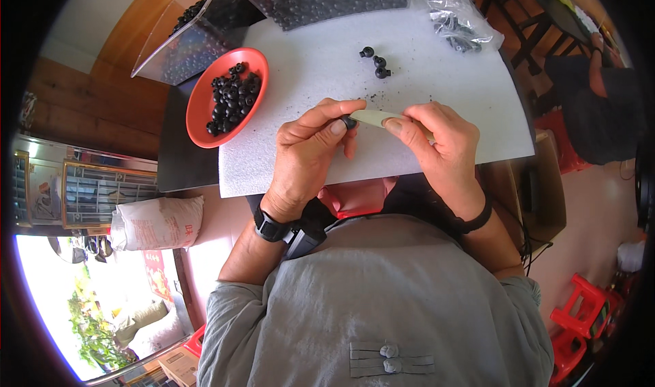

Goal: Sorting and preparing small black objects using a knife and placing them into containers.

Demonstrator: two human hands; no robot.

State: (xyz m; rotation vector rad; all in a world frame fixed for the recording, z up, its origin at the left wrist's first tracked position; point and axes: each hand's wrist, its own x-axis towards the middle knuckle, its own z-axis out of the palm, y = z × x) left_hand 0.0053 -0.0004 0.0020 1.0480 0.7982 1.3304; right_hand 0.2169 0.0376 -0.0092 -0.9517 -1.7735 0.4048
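Note:
Between the thumb and fingers of my left hand is a small round black part, mostly covered by the fingertips. My right hand is closed on a pale, flat, blade-like tool, whose tip meets or nearly meets the black part. Both hands are above the near side of a white foam sheet. Farther off on the sheet lie several loose black knobbed balls among dark crumbs. A red bowl to the left holds many similar black parts.
Clear bins full of black balls stand along the far edge and far left. A clear plastic bag sits at the far right corner. Beyond the table are a cardboard box, red stools and another person at right.

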